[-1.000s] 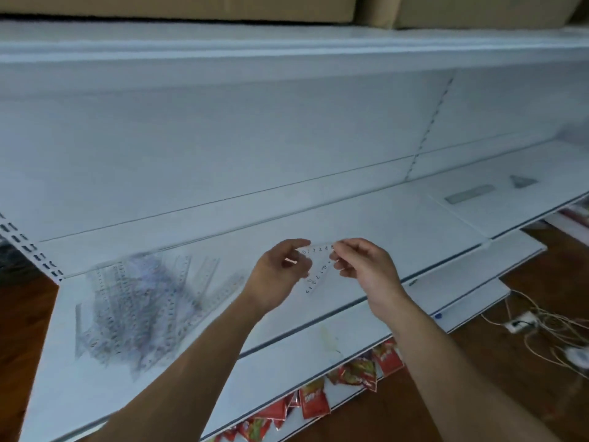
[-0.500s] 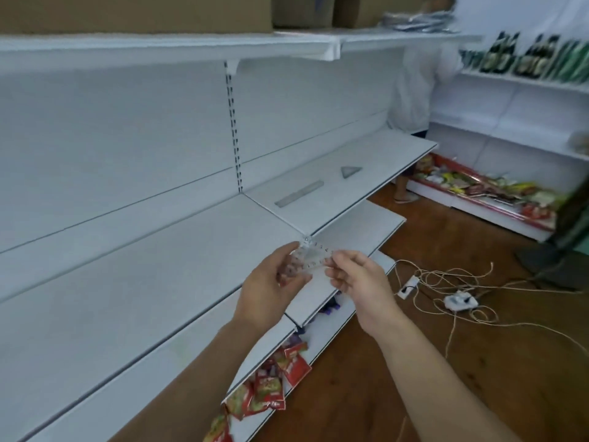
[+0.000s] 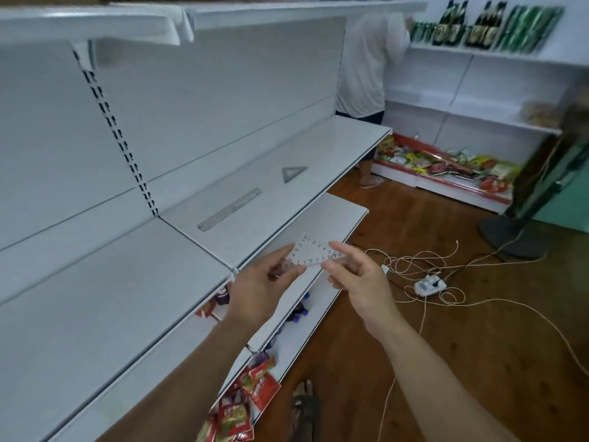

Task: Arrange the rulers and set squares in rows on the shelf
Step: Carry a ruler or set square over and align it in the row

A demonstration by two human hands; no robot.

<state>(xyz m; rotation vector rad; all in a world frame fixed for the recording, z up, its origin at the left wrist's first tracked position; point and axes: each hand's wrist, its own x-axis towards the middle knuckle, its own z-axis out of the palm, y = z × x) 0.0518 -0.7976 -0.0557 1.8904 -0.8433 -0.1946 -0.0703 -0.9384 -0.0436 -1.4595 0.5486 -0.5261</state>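
Hands (image 3: 259,290) (image 3: 361,280) pinch set square (image 3: 311,250); shelf (image 3: 322,148) holds ruler (image 3: 229,209)

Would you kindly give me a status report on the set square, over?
Left grip and right grip both pinching clear set square. Ruler and grey set square already on shelf. Nothing in the way.

The white shelf (image 3: 331,145) bears a grey ruler (image 3: 229,209) lying flat near its left end. A triangular set square (image 3: 293,173) lies flat farther right, apart from the ruler.
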